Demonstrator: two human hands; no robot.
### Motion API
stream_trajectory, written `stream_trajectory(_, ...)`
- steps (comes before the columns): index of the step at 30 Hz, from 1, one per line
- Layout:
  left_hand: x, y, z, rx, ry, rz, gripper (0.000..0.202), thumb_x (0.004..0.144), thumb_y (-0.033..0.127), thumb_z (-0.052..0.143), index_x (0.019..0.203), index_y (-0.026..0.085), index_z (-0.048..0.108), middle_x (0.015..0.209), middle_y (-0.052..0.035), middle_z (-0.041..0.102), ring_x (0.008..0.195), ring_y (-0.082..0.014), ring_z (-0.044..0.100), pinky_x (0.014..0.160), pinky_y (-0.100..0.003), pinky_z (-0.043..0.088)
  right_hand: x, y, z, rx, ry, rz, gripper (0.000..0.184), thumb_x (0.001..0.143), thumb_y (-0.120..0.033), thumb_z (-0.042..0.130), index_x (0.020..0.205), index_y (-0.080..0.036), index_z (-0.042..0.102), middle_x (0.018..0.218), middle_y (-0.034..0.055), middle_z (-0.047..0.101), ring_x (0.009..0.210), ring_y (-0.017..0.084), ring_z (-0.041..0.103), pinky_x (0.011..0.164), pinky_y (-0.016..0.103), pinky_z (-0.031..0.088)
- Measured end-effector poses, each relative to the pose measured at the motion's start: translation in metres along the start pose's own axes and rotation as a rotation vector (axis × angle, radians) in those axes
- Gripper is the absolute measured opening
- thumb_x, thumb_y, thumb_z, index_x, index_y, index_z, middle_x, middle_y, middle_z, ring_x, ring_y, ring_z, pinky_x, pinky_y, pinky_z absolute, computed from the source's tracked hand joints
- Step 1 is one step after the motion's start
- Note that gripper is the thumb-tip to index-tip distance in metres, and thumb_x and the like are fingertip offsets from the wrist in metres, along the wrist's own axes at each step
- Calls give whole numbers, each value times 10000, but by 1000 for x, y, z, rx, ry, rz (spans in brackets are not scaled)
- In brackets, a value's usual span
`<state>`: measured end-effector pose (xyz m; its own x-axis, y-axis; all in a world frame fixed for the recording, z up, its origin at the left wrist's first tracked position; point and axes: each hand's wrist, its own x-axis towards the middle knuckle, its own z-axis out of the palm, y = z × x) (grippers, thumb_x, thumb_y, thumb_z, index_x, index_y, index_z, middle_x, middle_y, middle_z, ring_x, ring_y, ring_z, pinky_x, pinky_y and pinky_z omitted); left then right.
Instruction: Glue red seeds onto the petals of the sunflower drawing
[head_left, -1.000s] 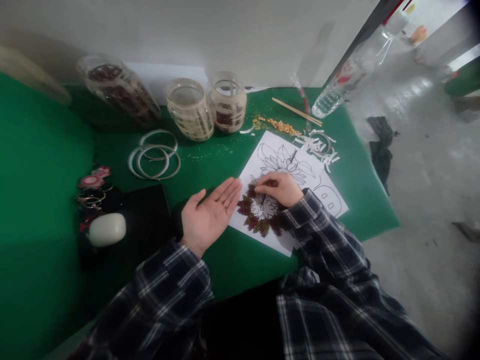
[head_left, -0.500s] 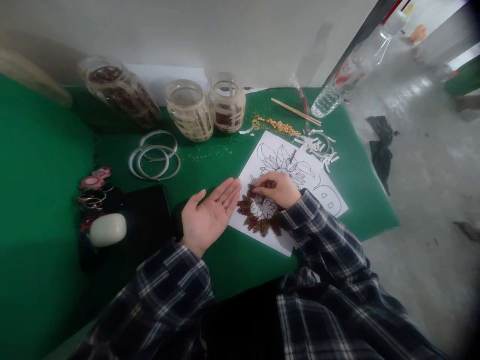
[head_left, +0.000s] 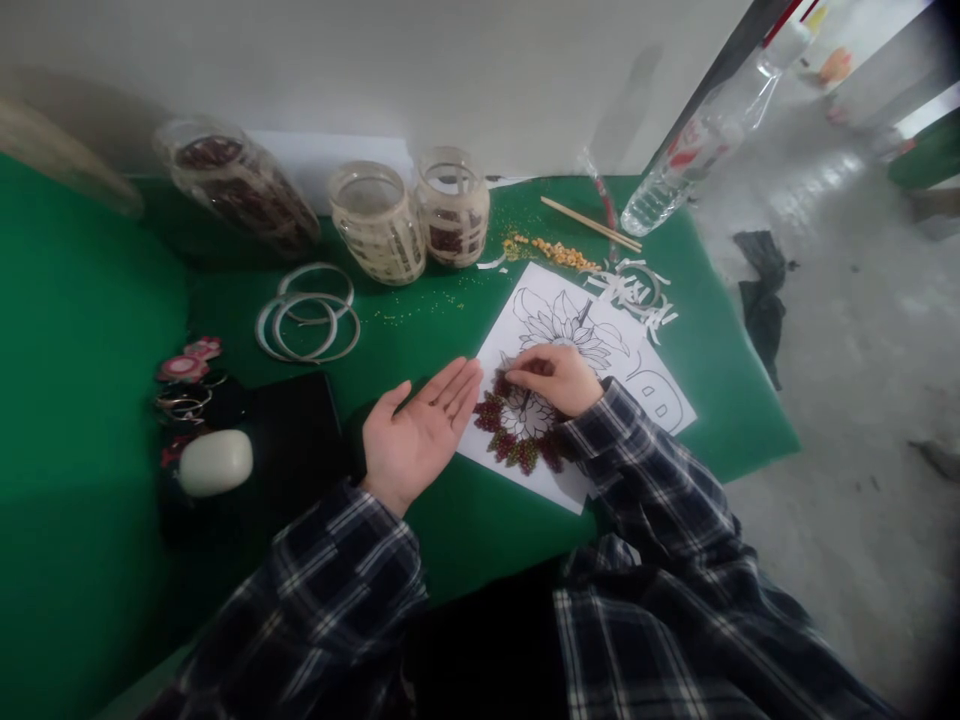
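A white sheet (head_left: 660, 395) with a line drawing of a flower lies on the green table (head_left: 450, 310). A ring of dark red beans (head_left: 517, 448) covers part of the lower flower. My right hand (head_left: 559, 378) rests on the sheet with its fingertips pinched together at the upper left of the bean ring; what they pinch is too small to make out. My left hand (head_left: 420, 435) lies palm up and flat just left of the sheet, fingers apart and pointing at the ring.
Three jars (head_left: 379, 220) of beans stand at the back by the wall. Metal rings (head_left: 307, 315), yellow grains (head_left: 562, 253), chopsticks (head_left: 589, 223), paper scraps (head_left: 637, 295) and a plastic bottle (head_left: 694, 140) lie around. A white oval object (head_left: 216, 462) sits on a black pad at the left.
Barely anything differs: my right hand's fingertips shifted slightly on the bean ring, while my left hand stayed palm up.
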<state>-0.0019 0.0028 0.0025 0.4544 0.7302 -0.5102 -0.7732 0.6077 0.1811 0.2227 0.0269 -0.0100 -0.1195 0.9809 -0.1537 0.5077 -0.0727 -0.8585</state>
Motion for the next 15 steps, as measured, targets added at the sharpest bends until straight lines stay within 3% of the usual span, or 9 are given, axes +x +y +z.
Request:
stream_trajectory(8, 1, -1, -2, 1, -25, -1, 651, 946, 348, 340, 1521, 48, 281, 1429, -153, 516, 1341, -239, 498, 1116, -323, 445, -1, 0, 0, 3, 59, -21, 191, 844, -347, 722, 872, -158, 737, 801, 25, 704, 683, 114, 618, 661, 254, 501)
stream_trajectory(12, 0, -3, -1, 16, -111, -22, 661, 957, 386, 350, 1525, 56, 273, 1479, -143, 461, 1385, -227, 445, 1148, -316, 399, -6, -5, 4, -20, 170, -271, 158, 884, -317, 692, 872, -164, 725, 814, 27, 693, 725, 114, 620, 693, 258, 517)
stream_trajectory(15, 0, -4, -1, 28, -182, -74, 669, 965, 449, 346, 1512, 66, 309, 1514, -128, 417, 1417, -218, 398, 1140, -307, 395, -13, -13, 13, -49, 100, -522, 112, 901, -271, 681, 902, -166, 720, 834, 33, 678, 747, 111, 616, 714, 258, 533)
